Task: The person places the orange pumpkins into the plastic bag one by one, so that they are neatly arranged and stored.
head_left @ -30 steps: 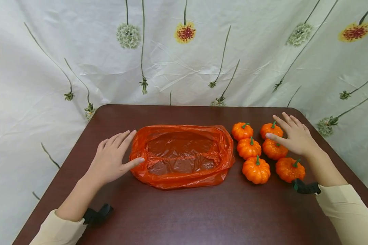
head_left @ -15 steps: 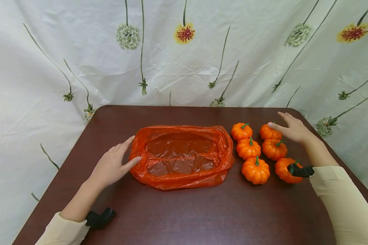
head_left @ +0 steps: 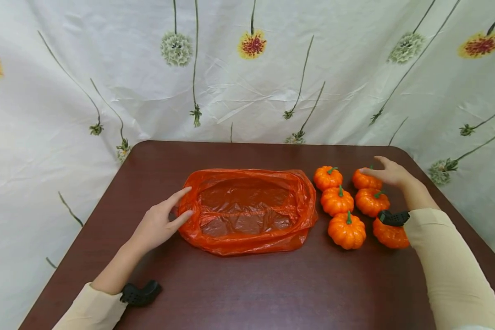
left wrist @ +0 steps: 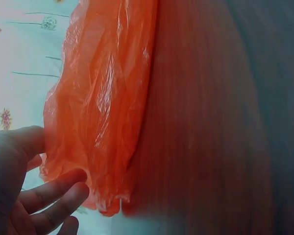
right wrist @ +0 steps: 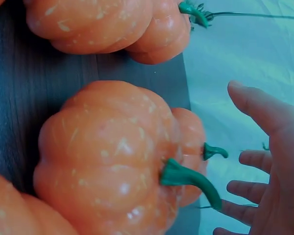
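An orange-red plastic bag [head_left: 247,245] lies on the table with its mouth spread wide. My left hand [head_left: 158,224] is at the bag's left end, thumb and fingers apart near the rim; whether it touches the plastic I cannot tell. Several small orange pumpkins with green stems stand in two columns right of the bag. Over the far right pumpkin [head_left: 367,179] hovers my right hand [head_left: 392,174], fingers spread and holding nothing. In the right wrist view a nearer pumpkin [right wrist: 108,152] fills the middle, with the hand [right wrist: 279,161] beyond its stem.
The brown table [head_left: 247,288] has rounded far corners. Behind it hangs a white cloth [head_left: 231,91] printed with flowers. The right sleeve [head_left: 449,256] and wrist strap partly cover the near right pumpkin [head_left: 389,234]. Near left pumpkin [head_left: 347,230] stands close to the bag's right end.
My right hand has come in lower over the far right pumpkin, with its forearm shifted left and forward. My left hand has moved slightly right towards the bag's rim, its fingers drawn closer together.
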A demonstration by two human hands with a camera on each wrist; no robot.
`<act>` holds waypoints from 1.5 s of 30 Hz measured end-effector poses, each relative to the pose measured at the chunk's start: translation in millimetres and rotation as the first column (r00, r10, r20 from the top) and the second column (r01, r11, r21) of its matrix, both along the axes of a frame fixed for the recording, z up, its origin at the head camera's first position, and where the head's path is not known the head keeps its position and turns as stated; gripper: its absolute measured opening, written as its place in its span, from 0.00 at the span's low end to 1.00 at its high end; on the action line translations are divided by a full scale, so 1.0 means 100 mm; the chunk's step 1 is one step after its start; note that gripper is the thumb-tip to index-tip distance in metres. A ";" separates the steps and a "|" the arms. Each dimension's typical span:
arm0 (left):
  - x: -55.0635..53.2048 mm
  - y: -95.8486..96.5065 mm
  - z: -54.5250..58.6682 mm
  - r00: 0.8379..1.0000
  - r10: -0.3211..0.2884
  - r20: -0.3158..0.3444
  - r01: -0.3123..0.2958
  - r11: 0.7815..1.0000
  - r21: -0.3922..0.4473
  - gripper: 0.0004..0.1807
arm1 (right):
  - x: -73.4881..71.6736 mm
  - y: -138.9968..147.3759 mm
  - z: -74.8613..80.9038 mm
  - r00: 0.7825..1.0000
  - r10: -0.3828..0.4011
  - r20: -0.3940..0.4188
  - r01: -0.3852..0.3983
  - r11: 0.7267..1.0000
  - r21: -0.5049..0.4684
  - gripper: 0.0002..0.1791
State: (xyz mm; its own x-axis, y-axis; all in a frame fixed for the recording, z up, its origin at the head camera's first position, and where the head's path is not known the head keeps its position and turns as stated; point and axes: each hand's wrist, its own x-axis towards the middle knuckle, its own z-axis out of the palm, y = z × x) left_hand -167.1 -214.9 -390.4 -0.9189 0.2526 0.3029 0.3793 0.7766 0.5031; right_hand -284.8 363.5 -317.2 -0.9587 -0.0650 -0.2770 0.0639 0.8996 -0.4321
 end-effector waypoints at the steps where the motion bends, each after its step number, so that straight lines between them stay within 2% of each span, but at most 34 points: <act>1: 0.00 0.01 -0.01 1.000 -0.003 -0.005 0.003 1.000 0.008 0.33 | -0.01 0.01 -0.02 1.000 -0.003 0.004 0.003 1.000 0.002 0.56; 6: 0.00 0.03 -0.03 1.000 0.004 -0.011 -0.003 0.999 0.036 0.32 | -0.05 0.01 -0.12 1.000 -0.001 0.007 0.001 1.000 0.019 0.55; 13: 0.02 0.03 -0.02 0.998 -0.010 0.058 0.003 0.993 0.119 0.35 | -0.05 -0.02 -0.21 1.000 0.001 -0.018 -0.001 0.999 0.037 0.55; 25: 0.00 0.02 -0.03 0.997 -0.019 0.081 0.006 0.989 0.151 0.35 | -0.03 -0.02 -0.28 0.999 -0.022 -0.042 0.024 0.999 0.040 0.55; 33: 0.01 0.03 -0.04 0.996 -0.020 0.090 0.006 0.987 0.161 0.36 | -0.01 -0.03 -0.30 0.991 -0.054 -0.124 0.057 0.998 0.025 0.55; 38: 0.00 0.03 -0.04 0.995 -0.023 0.095 0.008 0.987 0.163 0.36 | 0.02 -0.04 -0.27 0.978 -0.075 -0.192 0.078 0.997 0.006 0.55; 45: 0.00 0.02 -0.04 0.994 -0.025 0.109 0.006 0.986 0.167 0.35 | 0.06 -0.09 -0.20 0.965 -0.101 -0.242 0.095 0.995 -0.035 0.55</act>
State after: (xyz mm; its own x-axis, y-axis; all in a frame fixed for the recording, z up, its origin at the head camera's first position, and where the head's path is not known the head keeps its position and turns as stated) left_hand -166.6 -213.0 -394.6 -0.9454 0.2215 0.2390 0.3256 0.6730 0.6641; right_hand -278.5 354.2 -337.1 -0.9990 0.0287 -0.0347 0.0415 0.8836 -0.4664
